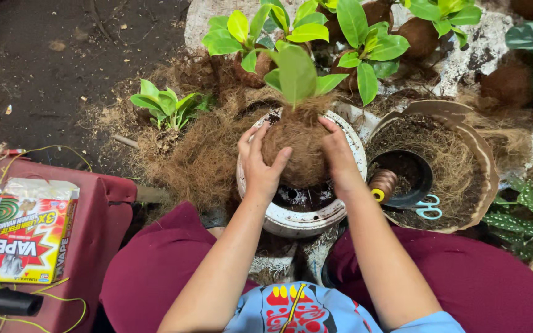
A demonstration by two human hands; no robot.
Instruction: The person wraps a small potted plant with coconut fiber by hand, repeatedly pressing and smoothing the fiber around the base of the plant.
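fibre-wrapped plant ball (300,148) — brown, round, upright | green leaves on top | over white pot (303,219)

Crowded ahead and to the right, open ground only at far left

Leafy fibre-wrapped plant balls (365,43) block the far side; a shallow tray of coconut fibre (464,132) with a black pot (405,176), thread spool (382,183) and teal scissors (425,207) fills the right. Loose brown fibre (202,160) lies left of the white bowl (303,222). Bare dark soil (38,68) beyond is free.
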